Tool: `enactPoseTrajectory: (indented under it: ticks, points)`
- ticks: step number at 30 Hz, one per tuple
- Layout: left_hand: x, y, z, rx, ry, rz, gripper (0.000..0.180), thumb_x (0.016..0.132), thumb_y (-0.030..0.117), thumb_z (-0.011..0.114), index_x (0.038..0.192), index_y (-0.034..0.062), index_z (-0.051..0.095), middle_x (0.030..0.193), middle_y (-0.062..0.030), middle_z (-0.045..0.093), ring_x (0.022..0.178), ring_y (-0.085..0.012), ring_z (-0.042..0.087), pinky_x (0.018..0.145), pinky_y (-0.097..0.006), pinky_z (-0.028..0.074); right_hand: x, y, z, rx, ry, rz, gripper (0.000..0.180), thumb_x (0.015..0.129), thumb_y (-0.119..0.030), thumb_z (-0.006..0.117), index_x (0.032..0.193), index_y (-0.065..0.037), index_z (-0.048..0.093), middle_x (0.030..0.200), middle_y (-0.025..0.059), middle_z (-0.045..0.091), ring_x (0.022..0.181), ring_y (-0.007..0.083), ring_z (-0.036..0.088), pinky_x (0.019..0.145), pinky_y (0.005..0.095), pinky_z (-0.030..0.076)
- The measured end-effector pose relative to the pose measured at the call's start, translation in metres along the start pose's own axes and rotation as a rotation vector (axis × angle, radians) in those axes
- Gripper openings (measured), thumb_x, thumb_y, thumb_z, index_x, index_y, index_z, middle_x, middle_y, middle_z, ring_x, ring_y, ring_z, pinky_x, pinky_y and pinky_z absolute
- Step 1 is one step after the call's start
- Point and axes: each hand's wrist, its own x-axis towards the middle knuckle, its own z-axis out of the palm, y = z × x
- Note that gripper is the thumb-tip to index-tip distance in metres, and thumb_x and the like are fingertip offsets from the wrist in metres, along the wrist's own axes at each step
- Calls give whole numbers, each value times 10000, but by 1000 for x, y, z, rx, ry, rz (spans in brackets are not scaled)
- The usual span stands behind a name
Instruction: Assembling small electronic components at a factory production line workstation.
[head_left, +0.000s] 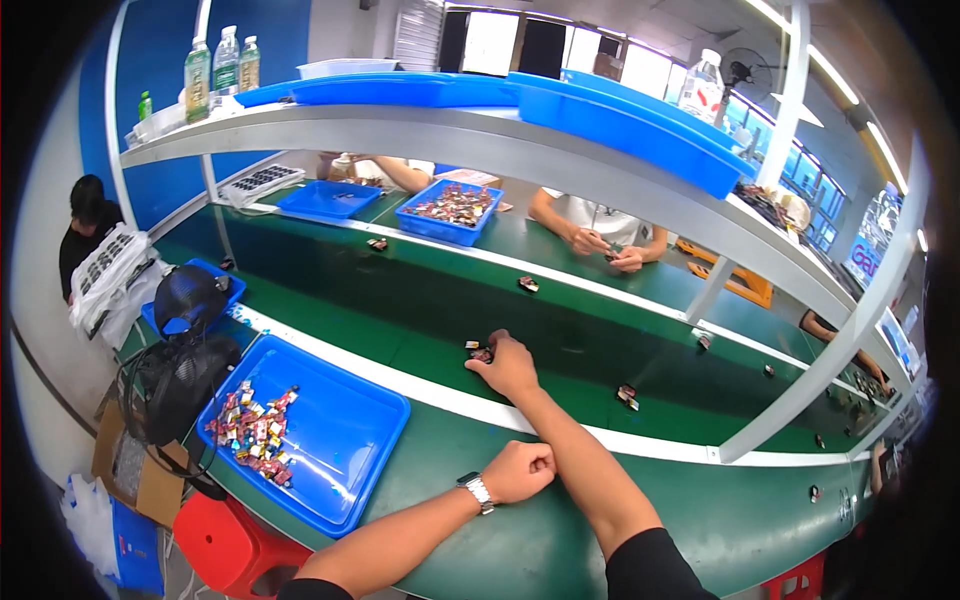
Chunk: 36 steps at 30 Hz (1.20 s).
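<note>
Out over the green conveyor belt [420, 314], my right hand [508, 367] has its thumb and fingers closed round a small cluster of dark red and whitish pieces [481, 352]. My fingers partly cover the cluster, and its exact kind is too small to tell. My left hand [522, 471], with a metal watch [476, 490] at the wrist, is curled into a fist beside my right forearm. Whatever its fingers may hold is hidden. To its left, a blue tray [345, 425] contains a heap of similar red, gold and white pieces [252, 432].
More small clusters [627, 396] lie along the belt. A shelf [440, 125] with blue trays and bottles spans above. Across the belt, a co-worker's hands [608, 250] handle a small piece near a filled blue bin [449, 212]. A black fan [180, 370] stands left; a red stool [232, 545] sits below.
</note>
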Motion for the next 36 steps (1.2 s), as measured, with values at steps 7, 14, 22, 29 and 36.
enactPoseTrajectory:
  ticks: [7,14,22,29,36]
  points:
    - [4,3,-2,11,-65,-17,56,873,66,638,859,12,647,710,-11,643,625,-45,553,587,-229,459,-48,36,-23,359,110,-44,451,734,-188,796,1087,-16,573,916,133,688,886,255,687,811,356,542]
    - [1,-12,-5,-225,194,-98,98,887,9,553,886,19,651,744,-8,629,651,-50,569,591,-210,451,-167,73,-116,460,-34,-61,510,776,-89,790,1217,-37,540,1092,108,662,987,194,660,846,307,536]
    - [9,8,-8,-489,-238,-450,421,1069,284,458,1334,-27,554,1043,-81,666,791,-117,620,716,-263,531,-212,51,-156,288,-136,-313,592,786,-63,762,1323,-69,513,1205,98,637,1137,282,588,993,389,491]
    - [2,25,-15,-549,-195,-522,444,1044,131,478,1464,-2,425,1070,-118,659,894,-173,690,811,-285,576,-207,42,-149,241,-59,-398,469,812,-39,711,1264,-83,595,1273,91,584,1194,300,539,1001,402,483]
    - [-10,15,-9,-522,-12,-406,394,1024,58,442,1412,-2,455,1078,-134,665,906,-187,690,836,-311,583,-213,41,-123,154,13,-370,256,822,-119,743,1063,-78,666,1267,100,576,1181,310,546,987,413,490]
